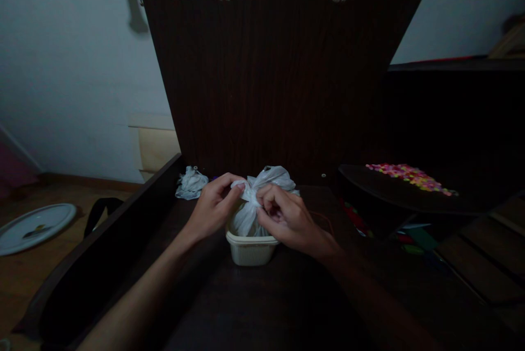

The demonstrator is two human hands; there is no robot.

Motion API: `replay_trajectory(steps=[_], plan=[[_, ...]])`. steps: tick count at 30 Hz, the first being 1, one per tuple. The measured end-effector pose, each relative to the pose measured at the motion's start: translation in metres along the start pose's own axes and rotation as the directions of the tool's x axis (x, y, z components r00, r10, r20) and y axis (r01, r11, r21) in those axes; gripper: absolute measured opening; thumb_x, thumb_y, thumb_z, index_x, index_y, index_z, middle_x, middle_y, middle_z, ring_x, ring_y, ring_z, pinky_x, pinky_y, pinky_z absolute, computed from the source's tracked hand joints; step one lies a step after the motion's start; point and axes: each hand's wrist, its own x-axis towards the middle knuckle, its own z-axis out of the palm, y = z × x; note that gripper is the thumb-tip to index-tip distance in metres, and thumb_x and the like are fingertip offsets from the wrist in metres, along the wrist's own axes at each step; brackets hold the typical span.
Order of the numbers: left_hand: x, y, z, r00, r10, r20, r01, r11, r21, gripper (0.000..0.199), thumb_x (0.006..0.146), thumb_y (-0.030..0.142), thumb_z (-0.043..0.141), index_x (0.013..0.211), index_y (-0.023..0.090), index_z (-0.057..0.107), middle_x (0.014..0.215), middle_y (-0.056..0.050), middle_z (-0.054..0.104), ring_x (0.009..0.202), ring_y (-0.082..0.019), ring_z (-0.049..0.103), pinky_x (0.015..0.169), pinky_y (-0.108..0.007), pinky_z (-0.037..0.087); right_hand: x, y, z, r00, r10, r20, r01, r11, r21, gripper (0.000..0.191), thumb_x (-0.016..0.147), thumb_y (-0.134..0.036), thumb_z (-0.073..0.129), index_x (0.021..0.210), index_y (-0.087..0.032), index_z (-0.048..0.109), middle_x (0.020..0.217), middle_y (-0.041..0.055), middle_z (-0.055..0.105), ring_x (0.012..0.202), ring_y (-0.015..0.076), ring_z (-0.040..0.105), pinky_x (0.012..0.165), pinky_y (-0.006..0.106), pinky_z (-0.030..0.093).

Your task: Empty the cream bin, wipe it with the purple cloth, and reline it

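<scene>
A white plastic bag is gathered at its neck, its lower part down inside a small cream-coloured basket. My left hand pinches one end of the bag between thumb and fingers, to the left of the gathered neck. On the other side, my right hand has its fingers curled and pinched on the bag close to the neck. The basket stands on a dark wooden surface. What lies in the basket beneath the bag is hidden.
A crumpled white plastic bag lies behind my left hand. An upright dark panel rises at the back, and a low dark side board runs along the left. Colourful small pieces cover part of a shelf at right.
</scene>
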Motion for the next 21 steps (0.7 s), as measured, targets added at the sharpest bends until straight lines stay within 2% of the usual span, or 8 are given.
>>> replay_trajectory(steps=[4,8,12,16,21], plan=[[0.002,-0.002,-0.004,1.0,-0.005,0.018,0.006,0.997,-0.081,0.021,0.095,0.032,0.059,0.094,0.015,0.071,0.087,-0.004,0.073,0.079,-0.016,0.065,0.072,-0.025,0.051,-0.002,0.002,-0.002,0.999,0.048,-0.021,-0.049,0.997,-0.052,0.02,0.089,-0.007,0.061,0.093,-0.023,0.05,0.083,-0.0024,0.057,0.055,0.0093,0.046,0.051,0.025,0.037],[0.004,0.003,-0.011,0.991,0.029,0.132,-0.007,0.986,-0.164,0.019,0.089,0.028,0.067,0.102,0.015,0.073,0.099,-0.006,0.075,0.09,-0.019,0.068,0.079,-0.026,0.054,0.0,0.0,-0.004,0.998,0.04,-0.042,-0.043,0.995,-0.091,0.019,0.089,-0.005,0.06,0.096,-0.022,0.053,0.09,0.0004,0.06,0.058,0.0097,0.048,0.054,0.025,0.04],[0.007,0.008,-0.013,0.982,0.036,0.184,-0.006,0.987,-0.16,0.032,0.085,0.029,0.074,0.115,0.015,0.073,0.102,-0.008,0.074,0.093,-0.021,0.069,0.081,-0.029,0.055,0.004,-0.003,-0.005,0.999,0.034,-0.03,-0.036,0.996,-0.087,0.021,0.088,-0.002,0.057,0.096,-0.021,0.054,0.09,0.0013,0.06,0.06,0.0102,0.048,0.055,0.025,0.04],[0.011,0.011,-0.013,0.971,0.055,0.234,-0.046,0.998,-0.042,0.02,0.09,0.026,0.067,0.102,0.016,0.079,0.095,-0.007,0.074,0.088,-0.019,0.069,0.078,-0.028,0.052,0.006,-0.004,-0.004,0.999,0.024,0.027,-0.022,0.997,-0.071,0.023,0.085,0.0,0.055,0.091,-0.022,0.05,0.084,-0.0004,0.054,0.063,0.0119,0.048,0.057,0.026,0.038],[0.014,0.009,-0.016,0.932,0.071,0.357,-0.072,0.997,-0.01,0.02,0.094,0.025,0.061,0.093,0.015,0.078,0.094,-0.007,0.072,0.086,-0.018,0.068,0.077,-0.027,0.051,0.009,-0.005,-0.004,0.996,-0.009,0.093,0.013,0.999,-0.039,0.028,0.083,0.002,0.053,0.085,-0.023,0.042,0.085,0.0007,0.053,0.071,0.0147,0.05,0.062,0.028,0.038]])
